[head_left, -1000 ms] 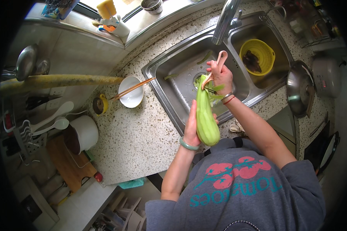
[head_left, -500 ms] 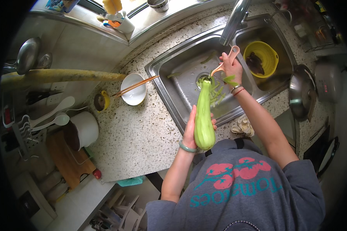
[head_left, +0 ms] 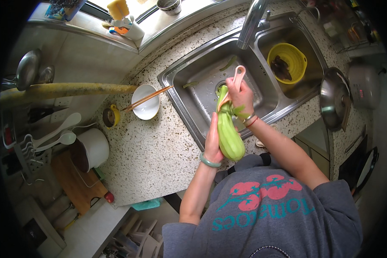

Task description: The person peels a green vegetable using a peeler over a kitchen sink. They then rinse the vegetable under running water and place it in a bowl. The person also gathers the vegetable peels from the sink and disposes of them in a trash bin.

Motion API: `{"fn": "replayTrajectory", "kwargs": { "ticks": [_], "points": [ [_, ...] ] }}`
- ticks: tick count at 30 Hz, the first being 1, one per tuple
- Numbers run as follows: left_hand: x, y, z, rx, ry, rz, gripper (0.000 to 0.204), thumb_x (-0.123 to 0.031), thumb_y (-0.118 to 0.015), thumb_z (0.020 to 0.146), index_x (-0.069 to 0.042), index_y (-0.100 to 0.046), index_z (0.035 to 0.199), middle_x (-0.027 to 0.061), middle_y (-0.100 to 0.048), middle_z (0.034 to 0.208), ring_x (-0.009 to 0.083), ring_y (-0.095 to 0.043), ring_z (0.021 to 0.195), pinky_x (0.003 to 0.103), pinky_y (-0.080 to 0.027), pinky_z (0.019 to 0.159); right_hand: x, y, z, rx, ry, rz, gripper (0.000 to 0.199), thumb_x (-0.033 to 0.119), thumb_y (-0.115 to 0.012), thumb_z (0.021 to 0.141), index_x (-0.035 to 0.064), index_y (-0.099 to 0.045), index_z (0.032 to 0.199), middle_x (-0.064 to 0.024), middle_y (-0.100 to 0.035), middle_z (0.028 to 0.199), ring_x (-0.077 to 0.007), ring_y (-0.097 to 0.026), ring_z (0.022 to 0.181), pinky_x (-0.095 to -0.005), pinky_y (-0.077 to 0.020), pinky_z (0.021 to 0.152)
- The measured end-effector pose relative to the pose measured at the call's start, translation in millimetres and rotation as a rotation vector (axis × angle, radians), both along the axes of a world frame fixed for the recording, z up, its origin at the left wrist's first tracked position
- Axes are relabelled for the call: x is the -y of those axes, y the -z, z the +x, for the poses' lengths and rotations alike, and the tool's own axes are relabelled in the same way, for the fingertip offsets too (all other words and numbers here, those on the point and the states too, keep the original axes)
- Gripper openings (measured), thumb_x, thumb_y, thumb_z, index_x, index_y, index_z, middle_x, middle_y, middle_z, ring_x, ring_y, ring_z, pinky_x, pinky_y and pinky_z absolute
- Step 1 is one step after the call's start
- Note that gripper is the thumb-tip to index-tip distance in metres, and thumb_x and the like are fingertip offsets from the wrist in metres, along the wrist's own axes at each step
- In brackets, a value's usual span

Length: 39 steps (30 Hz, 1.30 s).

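A pale green zucchini point(head_left: 230, 136) slants over the near edge of the steel sink point(head_left: 192, 106), its narrow end above the drain. My left hand point(head_left: 212, 139) is closed around its thick lower part from beneath and the left side. In my right hand point(head_left: 244, 98) is a pink peeler point(head_left: 239, 75), its handle sticking up past my fist. The peeler's head rests against the zucchini's narrow end. Strips of green peel point(head_left: 244, 112) cling beside my right wrist. More peel point(head_left: 190, 84) lies on the sink bottom; my hands hide part of the drain.
The faucet point(head_left: 250, 30) reaches over the sink's divider. A yellow basket point(head_left: 303, 64) with dark pieces sits in the right basin. Left of the sink are a white bowl point(head_left: 144, 111) with chopsticks and a yellow cup point(head_left: 112, 116). A pot lid point(head_left: 331, 99) stands at the right.
My right hand has moved left and nearer to me, bringing the peeler along the zucchini's narrow end. The zucchini's thick end has swung slightly right.
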<state>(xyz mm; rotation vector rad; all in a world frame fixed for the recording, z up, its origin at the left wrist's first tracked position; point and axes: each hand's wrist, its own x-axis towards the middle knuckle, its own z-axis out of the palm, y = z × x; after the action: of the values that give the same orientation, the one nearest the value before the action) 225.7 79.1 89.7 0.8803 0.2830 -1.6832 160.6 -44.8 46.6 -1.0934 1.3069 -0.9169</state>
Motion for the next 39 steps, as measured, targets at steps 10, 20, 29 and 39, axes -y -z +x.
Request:
{"fn": "replayTrajectory", "kwargs": {
  "ticks": [10,20,29,39],
  "points": [
    [-20,-8,2,-0.279,-0.037,-0.037,0.054,-0.052,-0.036,0.099,-0.005,-0.049,0.122,0.0111,-0.057,0.097,0.0225,-0.059,0.081,0.036,-0.055,0.067,72,31,-34,0.014,0.195,0.065,0.042,0.042,-0.066,0.088,0.0002,-0.063,0.084,-0.002,-0.062,0.073,-0.0078,-0.055,0.064,-0.0247,-0.0453,0.06],
    [-10,2,2,-0.431,-0.071,-0.123,0.052,-0.049,-0.036,0.1,-0.005,-0.046,0.127,0.0127,-0.055,0.101,0.0222,-0.055,0.082,0.035,-0.055,0.068,33,28,-13,0.101,0.019,0.059,0.039,0.04,-0.067,0.088,0.0019,-0.066,0.099,-0.0002,-0.062,0.078,-0.0051,-0.056,0.066,-0.0195,-0.0447,0.059],
    [-17,10,14,-0.361,0.017,-0.089,0.052,-0.05,-0.037,0.1,-0.007,-0.048,0.126,0.0122,-0.057,0.099,0.0216,-0.057,0.079,0.035,-0.055,0.063,42,20,-10,0.238,0.065,0.186,0.04,0.042,-0.065,0.09,0.0025,-0.067,0.098,-0.0007,-0.062,0.076,-0.0042,-0.053,0.06,-0.0176,-0.0425,0.055],
    [-33,8,28,-0.323,0.117,-0.187,0.057,-0.055,-0.039,0.097,-0.007,-0.048,0.127,0.0104,-0.054,0.104,0.0212,-0.055,0.081,0.036,-0.055,0.065,91,49,-35,0.058,0.044,0.187,0.041,0.042,-0.063,0.089,0.0013,-0.064,0.084,-0.0012,-0.06,0.068,-0.0088,-0.057,0.06,-0.0223,-0.0427,0.053]
  ]
}}
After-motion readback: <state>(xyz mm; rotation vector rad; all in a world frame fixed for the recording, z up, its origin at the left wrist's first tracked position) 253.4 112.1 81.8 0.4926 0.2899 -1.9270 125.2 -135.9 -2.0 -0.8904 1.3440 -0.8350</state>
